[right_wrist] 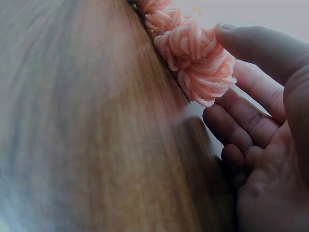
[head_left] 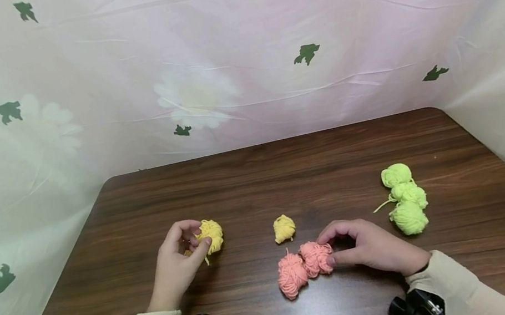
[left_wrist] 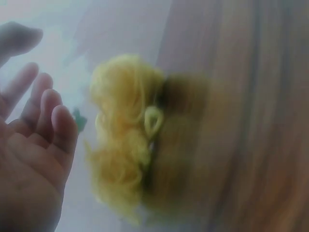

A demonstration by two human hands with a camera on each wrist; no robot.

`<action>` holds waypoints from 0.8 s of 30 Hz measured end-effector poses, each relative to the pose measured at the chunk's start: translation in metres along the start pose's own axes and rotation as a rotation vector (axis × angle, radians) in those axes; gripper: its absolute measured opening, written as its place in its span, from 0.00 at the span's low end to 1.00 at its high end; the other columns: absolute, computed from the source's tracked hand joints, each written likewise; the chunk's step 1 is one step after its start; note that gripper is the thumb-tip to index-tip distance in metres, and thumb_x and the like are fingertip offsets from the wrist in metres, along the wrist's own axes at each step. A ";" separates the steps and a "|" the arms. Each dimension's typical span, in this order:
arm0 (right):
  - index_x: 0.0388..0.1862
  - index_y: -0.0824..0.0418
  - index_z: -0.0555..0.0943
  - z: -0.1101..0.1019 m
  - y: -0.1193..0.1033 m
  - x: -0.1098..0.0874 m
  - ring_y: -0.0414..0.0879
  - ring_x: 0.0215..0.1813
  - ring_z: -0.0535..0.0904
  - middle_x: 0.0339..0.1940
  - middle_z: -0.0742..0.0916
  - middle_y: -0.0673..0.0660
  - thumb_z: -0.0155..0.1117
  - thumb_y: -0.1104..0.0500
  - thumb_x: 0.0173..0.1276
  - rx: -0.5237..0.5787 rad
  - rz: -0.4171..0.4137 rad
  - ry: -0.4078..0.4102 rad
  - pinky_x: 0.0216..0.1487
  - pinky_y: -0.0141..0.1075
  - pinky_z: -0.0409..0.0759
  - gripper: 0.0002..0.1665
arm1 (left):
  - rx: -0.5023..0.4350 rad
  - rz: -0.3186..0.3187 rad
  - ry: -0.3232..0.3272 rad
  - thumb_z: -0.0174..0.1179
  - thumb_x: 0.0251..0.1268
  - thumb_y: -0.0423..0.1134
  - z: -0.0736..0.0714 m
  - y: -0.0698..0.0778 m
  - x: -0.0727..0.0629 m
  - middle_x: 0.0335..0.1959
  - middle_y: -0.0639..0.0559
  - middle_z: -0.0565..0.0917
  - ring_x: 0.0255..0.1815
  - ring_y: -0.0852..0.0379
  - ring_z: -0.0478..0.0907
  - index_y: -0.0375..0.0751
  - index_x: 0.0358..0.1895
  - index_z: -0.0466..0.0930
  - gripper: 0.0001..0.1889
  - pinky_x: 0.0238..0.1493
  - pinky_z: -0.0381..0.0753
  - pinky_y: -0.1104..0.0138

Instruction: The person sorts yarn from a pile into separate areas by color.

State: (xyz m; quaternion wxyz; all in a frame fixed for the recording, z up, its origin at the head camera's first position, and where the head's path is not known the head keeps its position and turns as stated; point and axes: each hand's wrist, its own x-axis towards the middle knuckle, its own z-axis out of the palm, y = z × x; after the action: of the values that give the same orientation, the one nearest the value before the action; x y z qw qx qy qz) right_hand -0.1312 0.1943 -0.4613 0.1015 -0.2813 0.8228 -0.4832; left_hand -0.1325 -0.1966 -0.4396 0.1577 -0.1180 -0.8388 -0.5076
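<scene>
My right hand pinches the right end of a pink yarn ball, with the thumb and index finger at its edge. Against that ball's left side lies another pink yarn ball. My left hand is beside a yellow yarn ball, thumb overlapping its left edge in the head view. The left wrist view, blurred, has the fingers loosely bent and apart from the yellow yarn. More yellow yarn shows behind this hand, partly hidden. A smaller yellow yarn ball sits behind the pink pair.
Three lime-green yarn balls lie in a row at the right, a loose strand trailing left. All rest on a dark wooden table. A pale patterned curtain surrounds the back and sides.
</scene>
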 end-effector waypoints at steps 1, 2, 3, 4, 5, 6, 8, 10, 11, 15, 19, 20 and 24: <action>0.49 0.44 0.84 0.000 0.000 0.000 0.41 0.53 0.81 0.49 0.87 0.42 0.74 0.49 0.64 0.002 0.002 0.000 0.55 0.35 0.77 0.15 | -0.003 0.001 -0.001 0.69 0.60 0.27 0.002 0.001 0.000 0.35 0.44 0.78 0.34 0.56 0.73 0.34 0.49 0.77 0.15 0.33 0.75 0.71; 0.49 0.44 0.84 0.000 0.000 0.000 0.41 0.53 0.81 0.49 0.87 0.42 0.74 0.50 0.64 0.005 0.003 -0.001 0.55 0.35 0.77 0.15 | -0.001 0.000 -0.004 0.69 0.60 0.27 0.004 0.002 0.000 0.35 0.46 0.78 0.33 0.56 0.73 0.34 0.49 0.78 0.15 0.32 0.75 0.71; 0.49 0.44 0.84 0.000 0.000 0.000 0.41 0.53 0.81 0.49 0.87 0.42 0.74 0.50 0.64 0.008 0.004 -0.003 0.55 0.35 0.77 0.15 | 0.005 0.000 -0.007 0.69 0.60 0.27 0.006 0.003 0.000 0.34 0.48 0.77 0.33 0.56 0.73 0.35 0.48 0.78 0.15 0.31 0.75 0.70; 0.49 0.44 0.84 0.000 -0.001 0.000 0.41 0.53 0.81 0.49 0.87 0.43 0.74 0.50 0.64 0.011 0.005 -0.004 0.55 0.35 0.77 0.15 | 0.015 0.002 -0.011 0.69 0.60 0.28 0.007 0.004 -0.001 0.33 0.49 0.77 0.33 0.55 0.73 0.35 0.48 0.78 0.15 0.31 0.75 0.70; 0.49 0.44 0.84 0.000 -0.001 0.000 0.41 0.53 0.81 0.49 0.87 0.43 0.74 0.50 0.64 0.014 0.006 -0.004 0.55 0.35 0.77 0.15 | 0.024 0.002 -0.015 0.69 0.60 0.28 0.009 0.004 -0.001 0.32 0.50 0.77 0.32 0.56 0.73 0.36 0.48 0.78 0.15 0.30 0.75 0.70; 0.49 0.44 0.84 0.000 -0.001 0.000 0.41 0.53 0.81 0.49 0.87 0.43 0.74 0.50 0.64 0.016 0.008 -0.004 0.55 0.35 0.77 0.15 | 0.030 0.001 -0.020 0.69 0.60 0.28 0.010 0.005 -0.001 0.32 0.50 0.77 0.32 0.56 0.73 0.36 0.48 0.78 0.14 0.30 0.75 0.70; 0.49 0.44 0.84 0.000 -0.001 0.000 0.41 0.53 0.81 0.49 0.87 0.43 0.74 0.50 0.64 0.017 0.009 -0.005 0.55 0.35 0.77 0.15 | 0.020 0.016 -0.025 0.69 0.60 0.29 0.013 0.004 -0.001 0.33 0.49 0.78 0.32 0.55 0.73 0.36 0.47 0.79 0.13 0.30 0.74 0.70; 0.49 0.44 0.84 0.000 -0.001 0.000 0.41 0.53 0.81 0.49 0.87 0.43 0.74 0.50 0.64 0.015 0.010 -0.004 0.55 0.35 0.77 0.14 | 0.000 0.041 -0.034 0.69 0.60 0.28 0.017 0.002 -0.001 0.34 0.48 0.79 0.32 0.56 0.73 0.37 0.46 0.79 0.13 0.30 0.74 0.71; 0.49 0.44 0.84 0.000 -0.001 0.000 0.41 0.53 0.81 0.49 0.87 0.43 0.74 0.50 0.64 0.013 0.009 -0.003 0.55 0.35 0.77 0.14 | -0.014 0.052 -0.041 0.69 0.60 0.28 0.019 0.002 -0.001 0.35 0.48 0.79 0.32 0.57 0.73 0.37 0.45 0.79 0.12 0.30 0.74 0.71; 0.49 0.43 0.84 0.000 -0.001 0.000 0.41 0.53 0.81 0.49 0.87 0.42 0.74 0.49 0.64 0.004 0.006 -0.001 0.55 0.35 0.77 0.15 | -0.061 0.077 -0.066 0.69 0.61 0.28 0.027 0.002 -0.002 0.35 0.50 0.80 0.31 0.59 0.74 0.37 0.45 0.79 0.11 0.27 0.76 0.71; 0.49 0.43 0.84 0.000 0.000 0.000 0.40 0.53 0.82 0.49 0.87 0.42 0.74 0.48 0.63 -0.004 0.005 0.003 0.55 0.35 0.77 0.15 | -0.097 0.062 -0.090 0.68 0.61 0.27 0.033 0.006 -0.004 0.37 0.48 0.81 0.32 0.59 0.77 0.35 0.45 0.79 0.11 0.27 0.79 0.69; 0.49 0.43 0.84 0.001 0.000 0.000 0.40 0.53 0.82 0.49 0.87 0.42 0.74 0.48 0.63 -0.005 0.005 0.004 0.55 0.35 0.77 0.15 | -0.099 0.058 -0.099 0.68 0.61 0.27 0.035 0.007 -0.004 0.38 0.47 0.81 0.32 0.59 0.78 0.35 0.46 0.79 0.11 0.28 0.79 0.69; 0.48 0.43 0.84 0.001 0.000 0.000 0.40 0.53 0.82 0.49 0.87 0.42 0.74 0.49 0.63 -0.001 0.006 0.005 0.55 0.35 0.77 0.15 | -0.100 0.036 -0.146 0.67 0.62 0.28 0.042 0.010 -0.006 0.40 0.46 0.82 0.34 0.58 0.78 0.35 0.47 0.80 0.12 0.31 0.81 0.69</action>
State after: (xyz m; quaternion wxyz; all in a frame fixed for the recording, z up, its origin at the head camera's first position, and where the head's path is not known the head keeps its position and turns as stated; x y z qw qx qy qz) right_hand -0.1310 0.1937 -0.4616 0.1010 -0.2777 0.8241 -0.4833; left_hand -0.1299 -0.1549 -0.4521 0.0990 -0.1774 -0.8195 -0.5358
